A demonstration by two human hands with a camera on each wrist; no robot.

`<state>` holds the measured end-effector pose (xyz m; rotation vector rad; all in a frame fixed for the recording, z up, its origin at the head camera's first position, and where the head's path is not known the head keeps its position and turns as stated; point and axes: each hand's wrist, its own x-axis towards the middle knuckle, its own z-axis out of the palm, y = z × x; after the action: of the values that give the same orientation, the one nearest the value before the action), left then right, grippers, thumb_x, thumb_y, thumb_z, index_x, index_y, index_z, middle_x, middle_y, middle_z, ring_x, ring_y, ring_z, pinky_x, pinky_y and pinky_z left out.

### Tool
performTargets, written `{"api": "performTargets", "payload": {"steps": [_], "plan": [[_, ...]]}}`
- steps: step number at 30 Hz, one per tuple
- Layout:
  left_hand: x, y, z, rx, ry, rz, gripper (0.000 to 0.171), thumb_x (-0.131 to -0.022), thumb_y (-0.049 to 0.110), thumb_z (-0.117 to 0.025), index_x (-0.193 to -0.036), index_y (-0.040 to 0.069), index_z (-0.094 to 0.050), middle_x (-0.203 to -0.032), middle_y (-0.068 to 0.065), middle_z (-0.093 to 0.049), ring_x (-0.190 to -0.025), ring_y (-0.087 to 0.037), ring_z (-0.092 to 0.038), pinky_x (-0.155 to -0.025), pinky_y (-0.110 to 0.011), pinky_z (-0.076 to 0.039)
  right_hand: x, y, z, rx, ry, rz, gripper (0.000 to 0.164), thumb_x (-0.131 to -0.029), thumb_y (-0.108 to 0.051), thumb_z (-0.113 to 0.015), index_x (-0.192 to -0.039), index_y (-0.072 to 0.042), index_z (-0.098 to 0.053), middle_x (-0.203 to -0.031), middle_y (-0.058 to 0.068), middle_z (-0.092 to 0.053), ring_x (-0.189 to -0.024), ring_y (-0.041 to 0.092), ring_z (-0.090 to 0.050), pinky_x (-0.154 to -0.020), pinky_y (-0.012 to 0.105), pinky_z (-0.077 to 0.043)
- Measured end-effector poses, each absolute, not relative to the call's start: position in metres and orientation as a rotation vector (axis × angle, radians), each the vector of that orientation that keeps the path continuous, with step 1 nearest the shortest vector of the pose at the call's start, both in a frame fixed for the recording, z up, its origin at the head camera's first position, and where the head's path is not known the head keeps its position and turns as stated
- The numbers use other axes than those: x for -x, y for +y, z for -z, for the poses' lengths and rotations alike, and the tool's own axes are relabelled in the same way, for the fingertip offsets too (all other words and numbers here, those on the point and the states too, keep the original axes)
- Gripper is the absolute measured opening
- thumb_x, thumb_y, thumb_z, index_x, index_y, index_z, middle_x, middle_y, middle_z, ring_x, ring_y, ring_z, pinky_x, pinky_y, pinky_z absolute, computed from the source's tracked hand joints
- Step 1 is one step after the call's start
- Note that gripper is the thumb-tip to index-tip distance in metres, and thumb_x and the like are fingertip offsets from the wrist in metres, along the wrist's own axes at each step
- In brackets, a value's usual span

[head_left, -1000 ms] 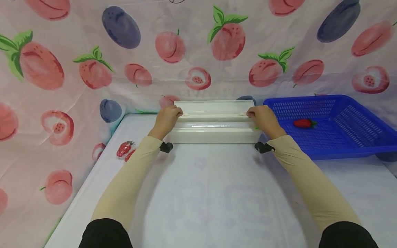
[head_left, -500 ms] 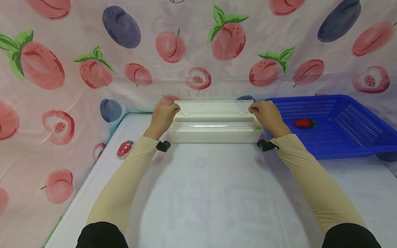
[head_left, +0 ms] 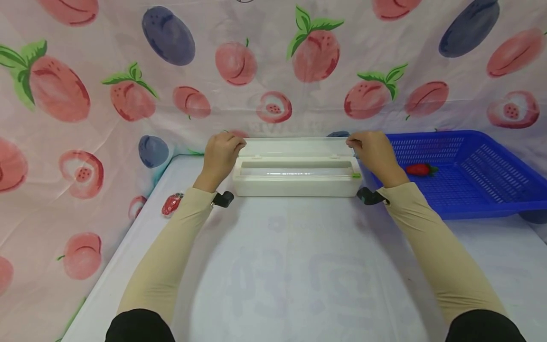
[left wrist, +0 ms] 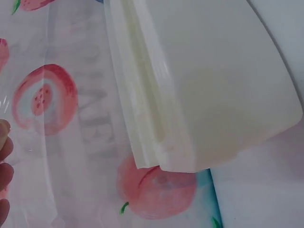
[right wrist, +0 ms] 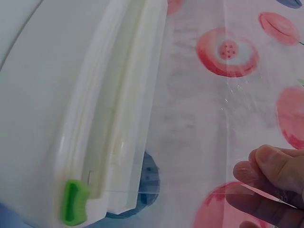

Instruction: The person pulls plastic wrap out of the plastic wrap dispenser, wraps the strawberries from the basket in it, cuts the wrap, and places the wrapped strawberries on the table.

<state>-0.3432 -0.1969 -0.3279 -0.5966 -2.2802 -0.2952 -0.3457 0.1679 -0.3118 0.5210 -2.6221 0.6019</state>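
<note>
The white table (head_left: 295, 266) lay nearest. By the left hand (head_left: 221, 156), toward the elbow, sat a red strawberry (head_left: 172, 204) that looked wrapped. The long white box (head_left: 299, 187) stood between the hands. Left and right hand (head_left: 376, 154) were well apart, each pinching the clear film (right wrist: 209, 161), likely to keep it flat. Right of them, a blue basket (head_left: 491, 211) held another strawberry (head_left: 419, 169), perhaps to stop it rolling.

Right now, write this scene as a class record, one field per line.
Left hand: pinches clear plastic film
Right hand: pinches the film too
Centre: long white plastic box, lid open, green plastic slider at right end
Right: blue perforated plastic basket holding a red, green-leaved strawberry
Left: wrapped red strawberry, seen beside a beige fabric sleeve
</note>
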Motion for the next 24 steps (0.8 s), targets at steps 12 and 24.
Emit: {"api": "performTargets", "payload": {"steps": [12, 24], "plan": [[0.339, -0.193, 0.313, 0.563, -2.197, 0.359, 0.01, -0.086, 0.012, -0.066, -0.09, 0.007, -0.074, -0.083, -0.01, -0.069, -0.081, -0.029, -0.064, -0.079, -0.043, -0.048, 0.345, 0.167, 0.299, -0.509, -2.507, -0.593, 0.015, -0.088, -0.006, -0.062, -0.096, 0.005, -0.07, -0.091, 0.023, -0.07, -0.076, 0.035, -0.065, -0.073, 0.048, -0.051], [0.335, -0.191, 0.3, 0.531, -2.113, 0.313, 0.014, -0.087, 0.016, -0.064, -0.087, 0.004, -0.072, -0.082, -0.011, -0.069, -0.082, -0.03, -0.063, -0.081, -0.043, -0.048, 0.344, 0.166, 0.293, -0.504, -2.322, -0.603, 0.017, -0.089, -0.006, -0.061, -0.095, 0.007, -0.07, -0.09, 0.024, -0.07, -0.079, 0.038, -0.065, -0.075, 0.049, -0.051]]}}
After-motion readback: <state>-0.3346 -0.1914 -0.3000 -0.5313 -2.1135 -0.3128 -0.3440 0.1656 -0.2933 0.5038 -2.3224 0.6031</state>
